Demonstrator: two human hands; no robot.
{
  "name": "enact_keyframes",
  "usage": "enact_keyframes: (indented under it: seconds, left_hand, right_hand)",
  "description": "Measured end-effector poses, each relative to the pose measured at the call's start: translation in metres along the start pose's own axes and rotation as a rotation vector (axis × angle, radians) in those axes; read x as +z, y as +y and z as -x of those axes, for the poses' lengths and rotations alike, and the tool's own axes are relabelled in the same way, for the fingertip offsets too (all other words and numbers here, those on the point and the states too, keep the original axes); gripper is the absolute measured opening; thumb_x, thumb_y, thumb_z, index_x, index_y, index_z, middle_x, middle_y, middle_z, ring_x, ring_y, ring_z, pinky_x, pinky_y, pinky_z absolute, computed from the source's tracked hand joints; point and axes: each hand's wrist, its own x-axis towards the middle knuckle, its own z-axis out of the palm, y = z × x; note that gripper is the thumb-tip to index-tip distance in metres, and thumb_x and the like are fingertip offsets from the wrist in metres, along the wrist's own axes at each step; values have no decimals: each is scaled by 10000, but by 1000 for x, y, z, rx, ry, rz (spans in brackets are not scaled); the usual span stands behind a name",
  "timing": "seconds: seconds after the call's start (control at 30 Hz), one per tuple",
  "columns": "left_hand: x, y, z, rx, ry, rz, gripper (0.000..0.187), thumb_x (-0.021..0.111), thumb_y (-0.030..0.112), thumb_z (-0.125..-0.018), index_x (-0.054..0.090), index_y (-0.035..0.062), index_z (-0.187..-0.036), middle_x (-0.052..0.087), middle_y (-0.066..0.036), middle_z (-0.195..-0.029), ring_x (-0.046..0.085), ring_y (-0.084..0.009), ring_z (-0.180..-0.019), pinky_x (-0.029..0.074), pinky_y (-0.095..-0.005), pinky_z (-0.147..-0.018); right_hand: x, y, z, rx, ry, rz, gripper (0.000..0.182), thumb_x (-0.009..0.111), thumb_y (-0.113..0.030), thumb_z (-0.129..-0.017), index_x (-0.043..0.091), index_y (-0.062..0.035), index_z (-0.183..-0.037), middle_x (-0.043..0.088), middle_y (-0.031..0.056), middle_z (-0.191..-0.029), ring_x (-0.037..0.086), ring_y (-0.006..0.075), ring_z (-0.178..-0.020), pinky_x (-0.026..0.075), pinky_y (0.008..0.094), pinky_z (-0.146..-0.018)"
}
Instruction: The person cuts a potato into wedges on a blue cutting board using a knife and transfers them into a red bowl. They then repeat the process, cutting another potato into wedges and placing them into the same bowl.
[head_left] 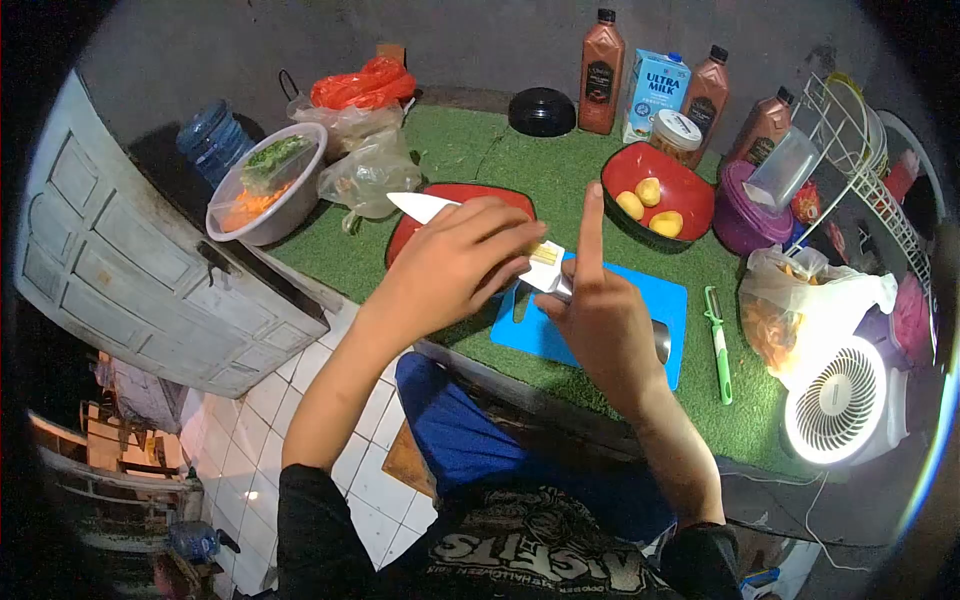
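Observation:
A knife (545, 274) with a white blade and a grey metal handle lies slantwise in my right hand (612, 315), its tip toward the upper left. The right fingers wrap the handle while the index finger points up. Over the blade, my left hand (462, 262) has its fingers bent and closed around pale yellow cut potato pieces (545, 250); its palm side and the mid-blade are hidden. Beneath the hands are a blue cutting board (640, 290) and, further left, a red plate (490, 193), partly covered by the left hand.
A red bowl (622, 165) holds peeled potatoes (649, 191). A green peeler (719, 345) and a white fan (836, 400) lie at right. At left is a basin (313, 165) of cut vegetables beside plastic bags (370, 175). Bottles (601, 75) and a milk carton (655, 95) stand behind.

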Motion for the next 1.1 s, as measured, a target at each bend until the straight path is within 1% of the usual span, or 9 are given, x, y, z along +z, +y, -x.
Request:
enact_keyframes:
  seconds: [0.2, 0.43, 0.5, 0.53, 0.77, 0.83, 0.93, 1.0, 1.1]
  left_hand:
    - [-2, -20, -13, 97, -178, 89, 322, 770, 191, -832, 709, 64, -1122, 684, -106, -1073, 639, -320, -1027, 512, -440, -882]
    - [-7, -30, -28, 38, -411, 194, 276, 746, 191, -856, 713, 44, -1087, 688, -130, -1019, 655, -341, -979, 514, -431, -877]
    - [-8, -33, -32, 64, -404, 301, 212, 700, 184, -879, 692, 12, -1003, 676, -156, -952, 662, -366, -897, 527, -424, -802]
    - [-7, -36, -33, 63, -402, 299, 212, 700, 184, -879, 692, 12, -1003, 676, -156, -952, 662, -366, -897, 527, -424, -802]
    - [1, -57, -32, -78, -360, 378, 248, 682, 258, -946, 689, 25, -1029, 722, -131, -929, 696, -281, -824, 521, -381, -712]
    - [3, -66, -28, -153, -229, 294, 248, 675, 254, -955, 690, 23, -1045, 728, -122, -950, 701, -258, -833, 525, -373, -706]
    - [-3, -81, -23, -323, -222, 283, 245, 700, 218, -947, 684, 2, -1062, 718, -85, -895, 668, -157, -779, 518, -323, -681]
    - [-6, -88, -16, -441, -192, 348, 244, 742, 175, -912, 672, -15, -1050, 684, -45, -830, 612, -84, -737, 502, -281, -660]
    - [-6, -103, -5, -523, -218, 329, 232, 745, 161, -896, 672, -8, -1039, 683, -41, -819, 620, -83, -740, 505, -286, -651]
  right_hand:
    - [-4, -6, 5, -85, 41, 107, 1161, 860, -138, -728, 107, -4, -1602, 701, 151, -776, 718, 276, -702, 562, 348, -607]
    - [-7, -13, 7, -143, 80, 194, 1173, 866, -144, -709, 122, -21, -1608, 670, 131, -680, 701, 264, -633, 544, 364, -570]
    - [-11, -14, 6, -137, 10, 194, 921, 732, -131, -837, 209, 25, -1578, 679, 100, -784, 697, 237, -732, 554, 323, -608]
    - [-12, -15, 6, -140, 10, 194, 921, 732, -131, -837, 209, 25, -1578, 679, 100, -784, 697, 237, -732, 554, 323, -608]
    - [-14, -12, 8, -117, -59, 152, 958, 751, -168, -835, 183, 23, -1582, 691, 119, -802, 704, 258, -739, 559, 352, -607]
    - [-15, -10, 9, -97, -79, 142, 967, 753, -167, -837, 168, 24, -1583, 698, 127, -813, 710, 263, -748, 562, 361, -607]
    - [-20, -7, 12, -17, -172, 189, 1007, 766, -170, -832, 128, 26, -1586, 709, 150, -850, 718, 288, -767, 566, 378, -604]
    - [-22, -2, 15, 187, -293, 141, 1075, 799, -126, -799, 88, -2, -1596, 708, 168, -875, 717, 341, -807, 567, 429, -648]
    - [-32, 10, 32, 70, -169, 30, 1137, 824, -74, -769, 56, -40, -1606, 706, 187, -902, 703, 395, -828, 559, 477, -712]
